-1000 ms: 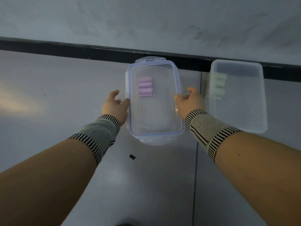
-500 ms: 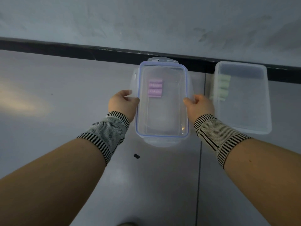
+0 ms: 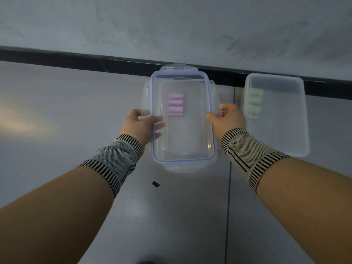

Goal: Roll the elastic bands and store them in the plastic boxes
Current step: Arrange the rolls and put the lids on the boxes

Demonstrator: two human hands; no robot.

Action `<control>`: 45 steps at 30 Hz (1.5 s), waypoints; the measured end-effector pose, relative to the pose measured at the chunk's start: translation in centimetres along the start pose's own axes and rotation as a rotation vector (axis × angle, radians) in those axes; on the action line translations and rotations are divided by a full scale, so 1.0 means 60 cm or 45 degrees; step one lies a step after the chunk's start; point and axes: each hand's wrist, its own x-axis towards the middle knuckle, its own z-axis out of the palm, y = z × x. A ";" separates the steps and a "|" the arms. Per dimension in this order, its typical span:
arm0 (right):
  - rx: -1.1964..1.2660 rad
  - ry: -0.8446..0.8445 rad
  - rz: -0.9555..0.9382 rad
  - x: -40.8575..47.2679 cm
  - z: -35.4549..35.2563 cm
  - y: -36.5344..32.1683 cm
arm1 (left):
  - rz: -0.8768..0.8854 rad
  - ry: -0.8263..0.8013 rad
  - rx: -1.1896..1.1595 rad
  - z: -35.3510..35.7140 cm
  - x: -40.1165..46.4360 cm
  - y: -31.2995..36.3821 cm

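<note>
Tabletop (image 3: 66, 141), pale grey and smooth, fills most of the head view, running back to a dark strip (image 3: 76, 59) at the foot of a grey wall (image 3: 171, 21); a thin seam (image 3: 229, 187) runs front to back on the right side. Two bare forearms reach in from the bottom corners, each with a knitted wrist band with striped edges: the left wrist band (image 3: 114, 162) and the right wrist band (image 3: 251, 159). Between the hands lies a clear plastic box (image 3: 215, 155) at the far middle of the table, and a clear lid (image 3: 182, 149) with a blue seal rim is held over it, roughly lined up with the box's outline. To the right, just beside it but apart, stands a second clear box (image 3: 285, 130) with no lid on it. The left hand (image 3: 139, 124) grips the lid's left long edge, thumb on top and fingers visible through the plastic below. The right hand (image 3: 228, 119) is curled closed on the lid's right long edge. Rolled pink bands (image 3: 175, 104) lie stacked inside the middle box, toward its far left. Rolled green bands (image 3: 254, 101) sit against the left wall of the right box. A small dark speck (image 3: 155, 184) lies on the table near the box's front end.
</note>
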 end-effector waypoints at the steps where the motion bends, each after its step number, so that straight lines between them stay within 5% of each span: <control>1: 0.031 0.010 -0.016 -0.001 -0.001 0.000 | 0.025 0.007 -0.013 -0.003 -0.001 -0.001; 4: 0.065 0.018 -0.002 -0.005 -0.008 0.003 | 0.076 -0.022 0.015 -0.005 -0.004 0.000; 11: -0.088 0.094 0.060 -0.010 -0.019 0.027 | 0.227 0.146 0.702 0.010 0.020 -0.011; 18: -0.100 0.063 0.062 -0.008 -0.012 0.021 | 0.062 0.171 0.592 0.011 0.038 -0.021; 45: 0.011 0.057 0.095 -0.009 -0.009 0.028 | 0.063 0.181 0.670 0.006 0.042 -0.026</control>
